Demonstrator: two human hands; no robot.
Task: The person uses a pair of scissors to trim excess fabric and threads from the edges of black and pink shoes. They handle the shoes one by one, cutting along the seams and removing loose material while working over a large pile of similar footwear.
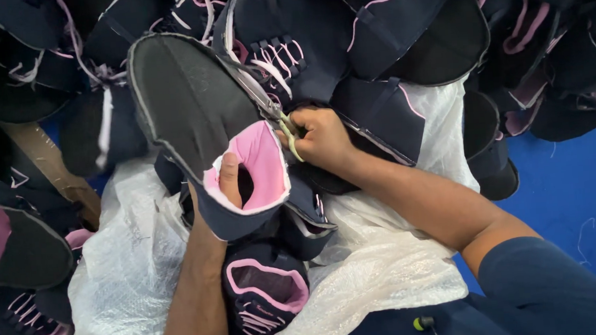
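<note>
My left hand (224,187) grips a navy shoe upper (196,105) with a pink lining at its heel, thumb inside the opening, its dark grey sole side turned up. My right hand (320,139) is closed on small thread snips (282,123) with a yellow-green handle, the blades touching the edge of the held upper near the pink collar. Both hands work above a heap of similar shoe uppers.
Several navy and pink shoe uppers (399,20) are piled all around, some with white laces. A white plastic sheet (381,259) lies under the pile. Another upper (264,289) sits below my left wrist. Blue floor (579,183) shows at right.
</note>
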